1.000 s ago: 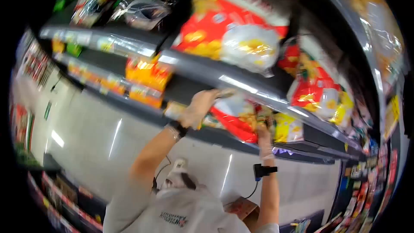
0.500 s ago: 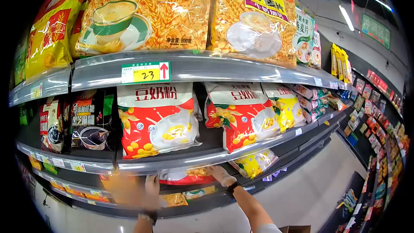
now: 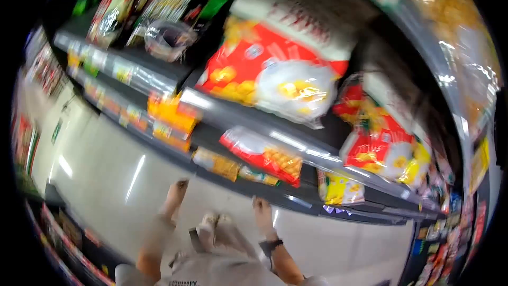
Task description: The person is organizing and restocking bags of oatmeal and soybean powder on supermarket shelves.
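My left hand (image 3: pixel 176 195) hangs over the floor in front of the shelves, its blurred fingers curled closed with nothing visible in them. To its right is my right hand (image 3: pixel 262 214), also loosely closed and seemingly bare of any load, a dark band on its wrist. Both hands are apart from the goods. Just beyond them, a red and white bag of soy milk powder (image 3: pixel 267 156) lies on a lower shelf. A larger bag of the same kind (image 3: pixel 280 69) leans on the shelf above. An orange pack (image 3: pixel 172 119) sits left of the lower bag.
The shelf edge (image 3: pixel 312 151) runs slantwise between the upper and lower goods. Dark sesame packs (image 3: pixel 169 16) stand at upper left. A yellow bag (image 3: pixel 341 188) lies at lower right. My shoes (image 3: pixel 214 220) are on the pale floor (image 3: pixel 121 164). Another shelf rack (image 3: pixel 63 238) is at lower left.
Both hands have drawn back from the lower shelf, and my right hand has let go of the red bag. My view has tilted and turned downward, bringing the floor and shoes into sight.
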Action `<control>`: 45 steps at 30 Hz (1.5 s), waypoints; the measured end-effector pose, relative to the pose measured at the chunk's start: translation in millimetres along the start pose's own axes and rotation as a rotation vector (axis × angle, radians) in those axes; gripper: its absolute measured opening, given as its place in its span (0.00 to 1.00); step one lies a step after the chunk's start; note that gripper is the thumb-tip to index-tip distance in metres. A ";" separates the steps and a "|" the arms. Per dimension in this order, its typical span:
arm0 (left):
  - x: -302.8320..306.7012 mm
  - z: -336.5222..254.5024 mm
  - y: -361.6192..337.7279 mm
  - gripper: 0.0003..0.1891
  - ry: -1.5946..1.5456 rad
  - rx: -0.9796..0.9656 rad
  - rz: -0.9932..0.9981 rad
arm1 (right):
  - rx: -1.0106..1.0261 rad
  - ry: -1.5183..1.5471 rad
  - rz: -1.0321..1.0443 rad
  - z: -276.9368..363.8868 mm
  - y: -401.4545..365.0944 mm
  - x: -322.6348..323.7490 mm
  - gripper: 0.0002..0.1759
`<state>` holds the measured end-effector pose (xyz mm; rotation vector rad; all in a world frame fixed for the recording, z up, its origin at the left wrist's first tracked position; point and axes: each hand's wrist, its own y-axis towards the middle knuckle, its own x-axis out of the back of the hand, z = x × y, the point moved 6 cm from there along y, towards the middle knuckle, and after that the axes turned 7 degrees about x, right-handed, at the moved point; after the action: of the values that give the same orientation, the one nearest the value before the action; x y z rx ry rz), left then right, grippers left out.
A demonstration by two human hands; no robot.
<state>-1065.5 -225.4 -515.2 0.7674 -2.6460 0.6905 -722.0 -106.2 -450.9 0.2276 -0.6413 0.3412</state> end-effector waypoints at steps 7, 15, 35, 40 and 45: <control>-43.2 -17.9 30.9 0.18 0.032 -0.048 0.055 | 0.021 -0.026 0.229 -29.7 45.0 -74.9 0.11; -99.4 26.4 89.4 0.24 -0.245 0.037 -0.091 | -0.285 0.055 0.301 -97.5 86.9 -121.1 0.25; -164.1 178.8 92.5 0.33 -0.525 0.261 0.020 | -0.348 0.275 0.000 -142.0 117.9 -226.8 0.41; -164.4 148.9 112.1 0.34 -0.772 0.299 0.117 | -0.488 0.433 0.106 -145.3 117.1 -222.8 0.43; -163.2 131.7 120.7 0.42 -1.033 0.330 0.167 | -0.442 0.598 0.152 -125.2 111.7 -222.7 0.36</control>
<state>-1020.5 -136.3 -735.5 1.2631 -3.5920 0.9819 -862.9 -17.9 -674.8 -0.3420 -0.1292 0.3815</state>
